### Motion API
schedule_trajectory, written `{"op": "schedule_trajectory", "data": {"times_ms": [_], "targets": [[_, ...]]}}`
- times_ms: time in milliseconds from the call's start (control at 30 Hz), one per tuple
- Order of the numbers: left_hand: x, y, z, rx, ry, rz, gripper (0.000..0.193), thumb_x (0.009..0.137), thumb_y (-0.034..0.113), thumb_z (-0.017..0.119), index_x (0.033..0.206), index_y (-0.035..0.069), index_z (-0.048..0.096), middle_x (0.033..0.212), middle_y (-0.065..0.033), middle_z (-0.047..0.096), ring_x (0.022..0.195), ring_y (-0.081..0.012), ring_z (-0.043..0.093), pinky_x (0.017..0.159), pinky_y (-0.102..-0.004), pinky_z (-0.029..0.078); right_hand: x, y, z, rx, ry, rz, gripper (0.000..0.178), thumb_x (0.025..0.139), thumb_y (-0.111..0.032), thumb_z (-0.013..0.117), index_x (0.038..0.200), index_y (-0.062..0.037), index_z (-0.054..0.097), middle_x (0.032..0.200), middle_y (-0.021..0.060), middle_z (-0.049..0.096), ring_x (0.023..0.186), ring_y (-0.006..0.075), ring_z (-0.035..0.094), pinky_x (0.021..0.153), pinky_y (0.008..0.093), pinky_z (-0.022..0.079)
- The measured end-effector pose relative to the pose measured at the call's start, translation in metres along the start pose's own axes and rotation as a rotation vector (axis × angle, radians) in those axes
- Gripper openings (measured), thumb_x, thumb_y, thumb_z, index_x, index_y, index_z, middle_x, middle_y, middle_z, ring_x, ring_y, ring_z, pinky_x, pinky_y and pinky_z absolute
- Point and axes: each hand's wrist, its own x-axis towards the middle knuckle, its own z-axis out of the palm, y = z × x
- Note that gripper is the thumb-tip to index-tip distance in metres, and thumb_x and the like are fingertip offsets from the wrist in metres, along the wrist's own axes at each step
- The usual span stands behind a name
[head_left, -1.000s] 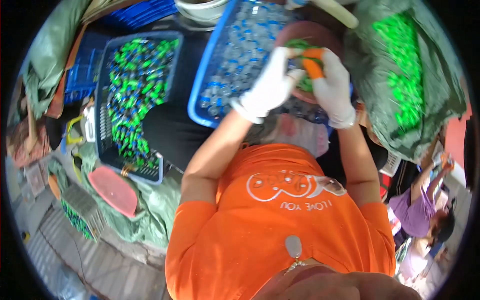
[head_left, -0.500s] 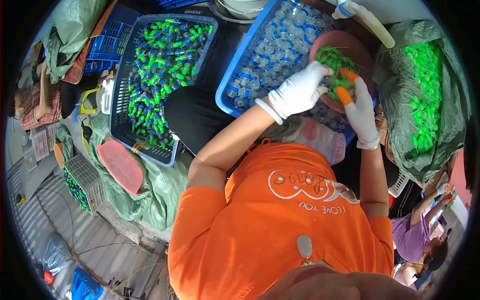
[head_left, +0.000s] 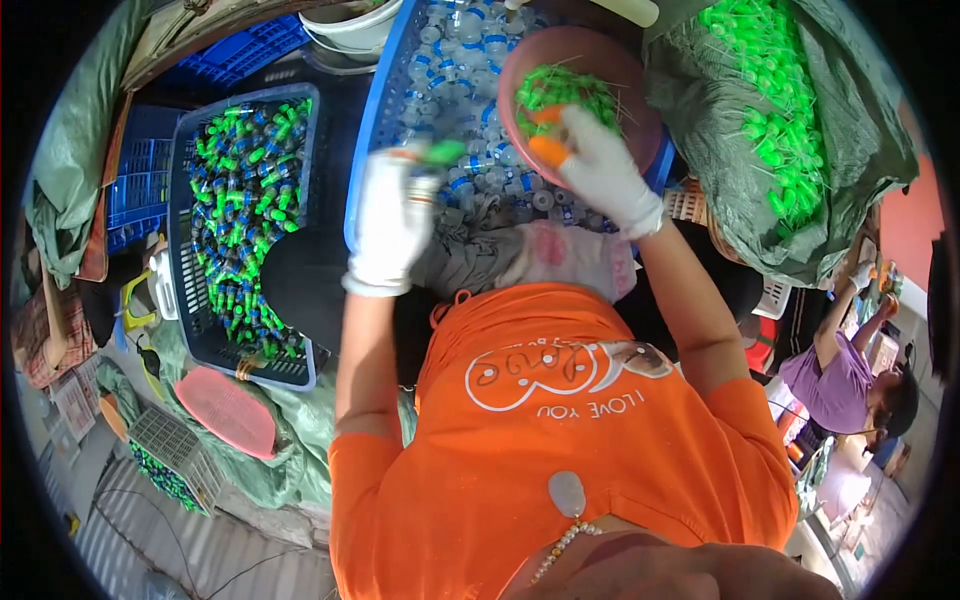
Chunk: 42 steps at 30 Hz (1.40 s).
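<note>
My left hand (head_left: 392,215), in a white glove and blurred by motion, is closed around a small bottle with a green top (head_left: 440,153). It is over the left side of a blue basket (head_left: 373,130) full of small clear bottles (head_left: 465,85) with blue bands. My right hand (head_left: 608,172), gloved with orange fingertip covers, reaches over a pink bowl (head_left: 640,100). Its thumb and forefinger are apart at the near side of the green pieces with thin clear tubes (head_left: 565,92) in the bowl.
At left a dark basket (head_left: 180,210) holds many green-topped bottles (head_left: 245,185). A grey-green sack (head_left: 695,130) with more green tubed pieces (head_left: 775,120) is at right. A pink tray (head_left: 225,410) lies at lower left. Someone in purple (head_left: 830,380) works at far right.
My hands, together by the bowl before, have parted. The left has swung left with the green-topped bottle; the right has reached over the bowl. The view has shifted.
</note>
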Motion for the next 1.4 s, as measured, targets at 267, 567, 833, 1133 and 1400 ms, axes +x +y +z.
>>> {"op": "schedule_trajectory", "data": {"times_ms": [267,567,833,1133,1400], "targets": [[0.006,-0.037,-0.01,0.444,0.161,-0.073,0.026,0.073,0.008,0.071,0.098,0.008,0.065,0.096,-0.0114,0.065,0.094,-0.0309,0.059,0.084,-0.0423,0.044,0.056,0.102,0.002,-0.507,0.03,0.27,0.028,0.086,-0.018,0.056,0.112,-0.0062,0.058,0.104,0.0217,0.064,0.096,0.0418,0.062,0.082,0.0487,0.048],[0.045,-0.082,0.152,0.143,-0.345,-0.142,0.017,0.077,0.014,0.068,0.094,0.011,0.068,0.096,-0.011,0.066,0.095,-0.0325,0.06,0.088,-0.0435,0.044,0.052,0.08,0.007,-0.527,-0.186,0.355,0.033,0.082,-0.016,0.057,0.113,-0.0063,0.055,0.104,0.0214,0.065,0.096,0.0424,0.062,0.083,0.0491,0.049],[0.038,-0.078,0.16,0.209,-0.239,-0.205,0.028,0.076,0.011,0.07,0.103,0.01,0.064,0.105,-0.0129,0.064,0.098,-0.0296,0.06,0.087,-0.0394,0.048,0.025,0.067,-0.015,-0.355,0.326,-0.027,0.028,0.081,-0.017,0.062,0.107,-0.0069,0.058,0.088,0.0153,0.066,0.081,0.0356,0.065,0.073,0.0438,0.051],[0.099,-0.011,0.098,-1.085,0.144,-0.192,0.044,0.085,-0.009,0.057,0.126,0.003,0.048,0.125,-0.0087,0.053,0.111,-0.0161,0.052,0.094,-0.0299,0.045,0.017,-0.008,-0.046,0.074,0.468,-0.062,0.024,0.085,-0.01,0.069,0.107,-0.0077,0.059,0.074,0.0047,0.062,0.058,0.0127,0.054,0.058,0.027,0.047],[0.117,0.011,0.084,-1.112,0.053,-0.149,0.053,0.082,-0.013,0.054,0.133,0.001,0.046,0.128,-0.0102,0.053,0.114,-0.0173,0.052,0.096,-0.0296,0.044,0.03,-0.038,-0.061,0.164,0.563,-0.144,0.038,0.087,0.0,0.066,0.123,-0.005,0.056,0.089,0.0006,0.063,0.076,0.0042,0.056,0.068,0.0188,0.046]]}}
